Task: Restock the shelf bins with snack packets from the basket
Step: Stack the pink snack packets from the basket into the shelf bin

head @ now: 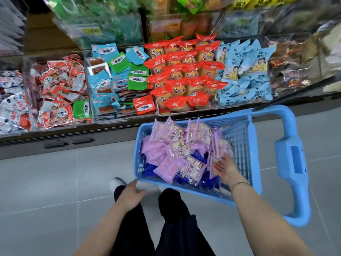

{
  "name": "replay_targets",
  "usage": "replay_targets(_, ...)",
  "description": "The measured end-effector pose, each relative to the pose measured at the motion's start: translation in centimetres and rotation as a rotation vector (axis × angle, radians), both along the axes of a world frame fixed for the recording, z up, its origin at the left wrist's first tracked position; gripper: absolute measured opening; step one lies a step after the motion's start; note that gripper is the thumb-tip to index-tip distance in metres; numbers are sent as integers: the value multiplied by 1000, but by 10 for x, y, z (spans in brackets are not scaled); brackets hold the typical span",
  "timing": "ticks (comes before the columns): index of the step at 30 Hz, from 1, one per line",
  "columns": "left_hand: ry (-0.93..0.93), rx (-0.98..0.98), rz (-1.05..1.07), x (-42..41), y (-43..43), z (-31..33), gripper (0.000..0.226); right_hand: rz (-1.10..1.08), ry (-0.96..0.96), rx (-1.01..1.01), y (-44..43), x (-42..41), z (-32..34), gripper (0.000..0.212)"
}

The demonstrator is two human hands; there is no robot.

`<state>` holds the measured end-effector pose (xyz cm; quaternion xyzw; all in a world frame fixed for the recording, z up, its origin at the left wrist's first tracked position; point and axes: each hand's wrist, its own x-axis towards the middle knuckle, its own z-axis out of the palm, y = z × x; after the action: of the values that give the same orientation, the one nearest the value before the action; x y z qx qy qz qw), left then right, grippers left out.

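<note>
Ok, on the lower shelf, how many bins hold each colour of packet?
White packets: 1
Red packets: 1
Blue and green packets: 1
Orange-red packets: 1
Light blue packets: 1
Dark brown packets: 1
Total: 6
Farther right is too blurred to count.

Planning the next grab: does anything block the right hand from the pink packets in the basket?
Nothing visible: the right hand is inside the blue plastic basket, open, right beside the uncovered pink snack packets.
</note>
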<state>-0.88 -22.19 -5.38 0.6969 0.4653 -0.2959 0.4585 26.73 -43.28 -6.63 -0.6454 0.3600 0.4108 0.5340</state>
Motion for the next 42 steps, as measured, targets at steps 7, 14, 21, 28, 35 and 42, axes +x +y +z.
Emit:
replay_targets(7, 27, 49, -83, -3, -3, -7, 66, -346, 42, 108, 25, 24, -19, 24)
replay_targets(14, 32, 3, 54, -3, -7, -4, 69, -455, 71, 238, 27, 36, 9, 34)
replay_targets(21, -240, -76, 304, 30, -15, 36, 43, 21, -89, 389, 31, -15, 79, 10)
replay_targets(28, -562, -420, 592, 77, -32, 96, 54, 476, -142, 484, 47, -87, 100, 54)
replay_targets(35, -658, -439, 665, 66, -17, 107, 26, 394, -81, 688, 64, -94, 114, 31)
replay_targets(42, -636, -528, 842, 58, -4, 104, 27, 395, -129, 517, 64, -79, 114, 31)
